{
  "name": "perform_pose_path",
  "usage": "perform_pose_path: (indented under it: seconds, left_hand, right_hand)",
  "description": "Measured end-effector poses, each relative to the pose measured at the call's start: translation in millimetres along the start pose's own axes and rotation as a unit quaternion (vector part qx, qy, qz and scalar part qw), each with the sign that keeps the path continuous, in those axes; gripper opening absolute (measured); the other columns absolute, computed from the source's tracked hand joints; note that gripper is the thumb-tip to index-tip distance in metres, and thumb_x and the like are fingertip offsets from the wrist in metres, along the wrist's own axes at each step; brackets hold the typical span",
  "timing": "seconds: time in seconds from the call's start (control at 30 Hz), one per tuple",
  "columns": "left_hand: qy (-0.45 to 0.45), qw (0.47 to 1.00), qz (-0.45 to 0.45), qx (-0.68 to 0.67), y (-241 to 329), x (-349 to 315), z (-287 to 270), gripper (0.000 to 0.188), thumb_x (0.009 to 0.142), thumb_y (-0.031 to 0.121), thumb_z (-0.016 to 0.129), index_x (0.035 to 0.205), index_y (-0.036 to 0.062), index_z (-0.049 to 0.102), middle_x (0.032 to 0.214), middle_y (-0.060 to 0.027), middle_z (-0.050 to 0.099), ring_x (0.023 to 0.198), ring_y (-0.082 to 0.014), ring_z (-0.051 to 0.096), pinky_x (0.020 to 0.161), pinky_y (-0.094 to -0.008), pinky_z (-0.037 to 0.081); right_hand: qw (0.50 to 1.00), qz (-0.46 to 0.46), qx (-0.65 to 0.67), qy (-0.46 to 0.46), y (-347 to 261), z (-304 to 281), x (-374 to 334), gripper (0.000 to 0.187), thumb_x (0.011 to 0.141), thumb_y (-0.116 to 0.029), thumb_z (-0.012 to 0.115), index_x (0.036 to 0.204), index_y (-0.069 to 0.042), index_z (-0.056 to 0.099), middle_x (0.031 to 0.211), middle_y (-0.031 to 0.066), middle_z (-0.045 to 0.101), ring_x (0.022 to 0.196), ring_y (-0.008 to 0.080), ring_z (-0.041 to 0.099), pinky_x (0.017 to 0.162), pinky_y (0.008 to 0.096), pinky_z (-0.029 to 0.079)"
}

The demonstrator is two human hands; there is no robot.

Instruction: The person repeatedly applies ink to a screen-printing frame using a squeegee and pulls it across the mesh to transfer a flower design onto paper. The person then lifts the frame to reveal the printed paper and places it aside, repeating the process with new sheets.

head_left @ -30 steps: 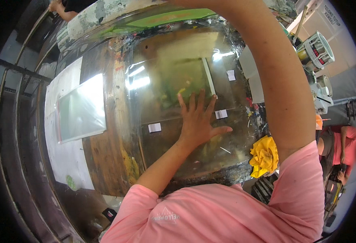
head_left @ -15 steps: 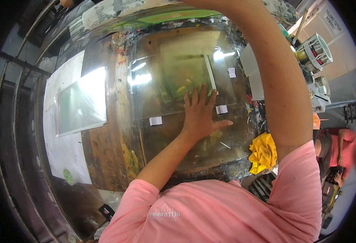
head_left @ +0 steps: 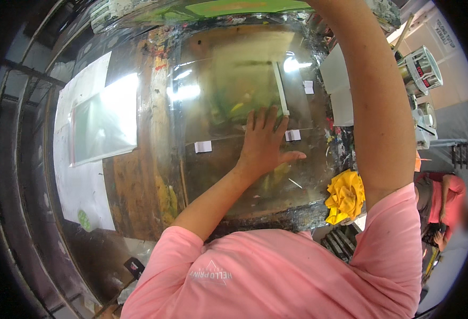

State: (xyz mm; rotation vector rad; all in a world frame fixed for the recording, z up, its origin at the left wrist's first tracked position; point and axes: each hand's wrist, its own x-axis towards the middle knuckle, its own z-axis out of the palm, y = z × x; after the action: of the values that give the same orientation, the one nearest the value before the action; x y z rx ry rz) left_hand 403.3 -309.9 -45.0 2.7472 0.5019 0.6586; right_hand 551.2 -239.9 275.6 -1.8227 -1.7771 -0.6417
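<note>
My left hand (head_left: 266,139) lies flat with its fingers spread, on a clear sheet (head_left: 223,121) over the brown, glossy work surface. Beside the fingertips runs a narrow white strip (head_left: 281,87). Small folded white tabs sit around the sheet: one left of my hand (head_left: 203,147), one by the thumb (head_left: 293,135) and another farther right (head_left: 309,87). My right arm (head_left: 380,101) stretches up past the top edge of the picture, so the right hand is out of sight. Near the far edge shows part of a bright green panel (head_left: 250,6).
At left, a stack of clear plastic sheets (head_left: 106,127) rests on white paper (head_left: 98,199). A crumpled yellow cloth (head_left: 345,195) lies at the near right corner. Paint cans (head_left: 423,70) stand at right. Farther right is another person (head_left: 446,199). Metal rails (head_left: 24,175) line the left.
My right arm has shifted to the right at the top of the picture. The green panel sits higher in view. My left hand stays spread on the sheet.
</note>
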Motion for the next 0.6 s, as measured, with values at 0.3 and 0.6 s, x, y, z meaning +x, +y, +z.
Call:
perform_pose_path:
  seconds: [0.3, 0.6]
  left_hand:
    - [-0.007, 1.0, 0.019, 0.004, -0.2, -0.2, -2.5, 0.104, 0.075, 0.085, 0.072, 0.139, 0.0032, 0.067, 0.154, -0.0248, 0.053, 0.144, -0.0465, 0.048, 0.122, -0.0642, 0.032]
    - [0.28, 0.78, -0.273, -0.488, -77.5, -3.5, -206.9, 0.084, 0.072, 0.036, 0.1, 0.133, -0.0101, 0.065, 0.104, -0.012, 0.072, 0.086, -0.0215, 0.07, 0.081, -0.0338, 0.06]
  right_hand:
    - [0.995, 0.006, -0.068, 0.076, -2.2, 18.3, 4.6, 0.088, 0.096, -0.081, 0.049, 0.084, 0.001, 0.078, 0.088, 0.0216, 0.077, 0.089, 0.04, 0.074, 0.087, 0.0504, 0.056]
    - [0.996, 0.062, -0.062, -0.032, -38.8, 22.9, -77.7, 0.066, 0.098, -0.062, 0.066, 0.129, -0.005, 0.073, 0.092, 0.0187, 0.077, 0.092, 0.0377, 0.072, 0.089, 0.0519, 0.048]
